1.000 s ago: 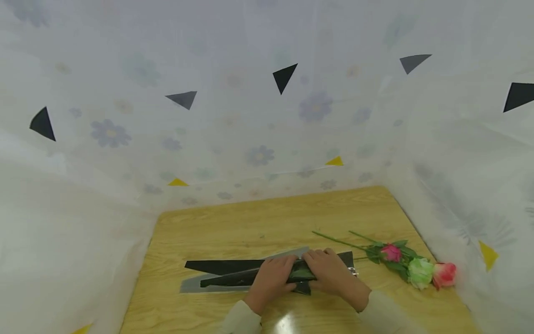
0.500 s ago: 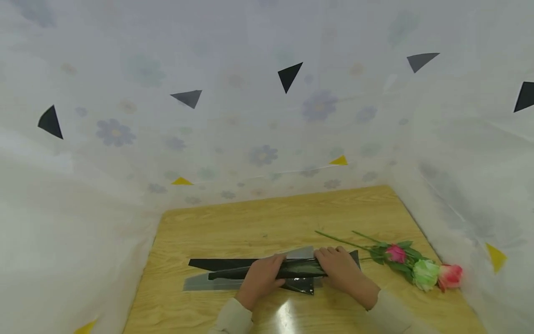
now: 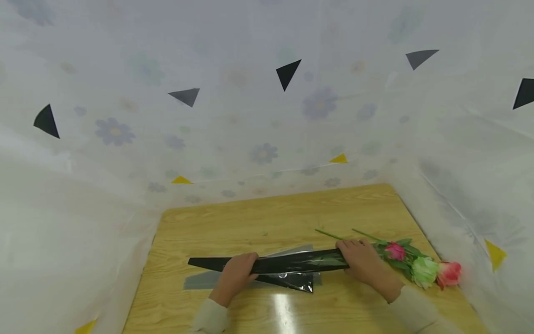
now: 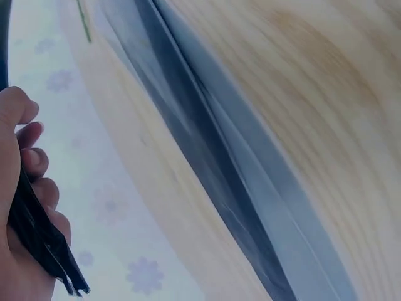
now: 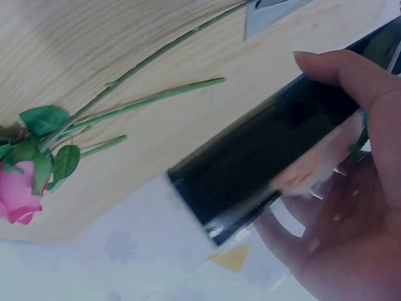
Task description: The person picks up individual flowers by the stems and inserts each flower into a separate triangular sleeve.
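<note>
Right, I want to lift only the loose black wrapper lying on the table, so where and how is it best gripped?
I'd pinch the narrow left end of the loose black wrapper, coming from the person's left. The wrapper lies flat, so pinching likely suits it; in the head view that tip is clear of the grey wrapper and uncovered by the held wrapped flower.

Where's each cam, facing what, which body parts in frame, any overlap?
Head: worn on head, looks forward and down at table and floral sheet; left hand, right hand, sleeves show.
Left wrist: on that wrist, looks at flat wrappers; left hand at left edge.
Right wrist: on that wrist, looks at held wrapper and pink rose; right hand at right.
Shared: head and right wrist both show held wrapper.
</note>
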The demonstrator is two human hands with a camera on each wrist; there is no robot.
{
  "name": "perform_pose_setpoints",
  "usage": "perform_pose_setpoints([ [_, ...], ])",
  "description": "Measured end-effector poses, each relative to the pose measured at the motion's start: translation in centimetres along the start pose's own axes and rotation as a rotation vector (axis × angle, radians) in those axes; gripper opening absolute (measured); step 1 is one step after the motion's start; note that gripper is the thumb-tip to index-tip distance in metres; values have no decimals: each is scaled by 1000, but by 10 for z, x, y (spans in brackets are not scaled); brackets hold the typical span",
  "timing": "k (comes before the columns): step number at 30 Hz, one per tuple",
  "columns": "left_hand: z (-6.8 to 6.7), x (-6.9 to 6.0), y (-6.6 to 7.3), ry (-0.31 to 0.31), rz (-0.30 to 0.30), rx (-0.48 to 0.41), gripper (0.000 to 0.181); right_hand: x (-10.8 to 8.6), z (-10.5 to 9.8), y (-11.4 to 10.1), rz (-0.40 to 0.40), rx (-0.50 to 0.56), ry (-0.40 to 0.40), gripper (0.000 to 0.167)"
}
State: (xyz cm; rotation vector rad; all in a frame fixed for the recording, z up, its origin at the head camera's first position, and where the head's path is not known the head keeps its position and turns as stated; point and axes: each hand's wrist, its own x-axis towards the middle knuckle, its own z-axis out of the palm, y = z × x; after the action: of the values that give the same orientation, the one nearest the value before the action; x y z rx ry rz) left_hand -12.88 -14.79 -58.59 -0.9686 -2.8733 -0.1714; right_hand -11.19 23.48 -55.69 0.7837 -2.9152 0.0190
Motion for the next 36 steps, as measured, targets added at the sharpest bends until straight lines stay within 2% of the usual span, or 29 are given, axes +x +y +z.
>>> perform_pose_setpoints([
  [5,-1,-10,-10,-24,-6,-15,45,-6,-5,9,-11,-4,25,65],
  [10,-4,-7,-7,-60,7,-6,48,-6,-8,5,-24,-4,-11,69],
  [15,-5,6,10,-46,33,3,51,7,-9,-11,-66,-11,-42,76],
  [21,-7,26,39,-15,63,34,58,25,-4,-36,-130,-36,5,74],
  [29,-6,49,75,-30,99,143,67,44,-3,-72,-176,-56,25,69],
  [33,-6,53,83,-26,93,150,68,48,-6,-80,-166,-69,11,67],
  [36,-6,53,81,-4,84,142,66,48,-7,-78,-145,-62,13,66],
])
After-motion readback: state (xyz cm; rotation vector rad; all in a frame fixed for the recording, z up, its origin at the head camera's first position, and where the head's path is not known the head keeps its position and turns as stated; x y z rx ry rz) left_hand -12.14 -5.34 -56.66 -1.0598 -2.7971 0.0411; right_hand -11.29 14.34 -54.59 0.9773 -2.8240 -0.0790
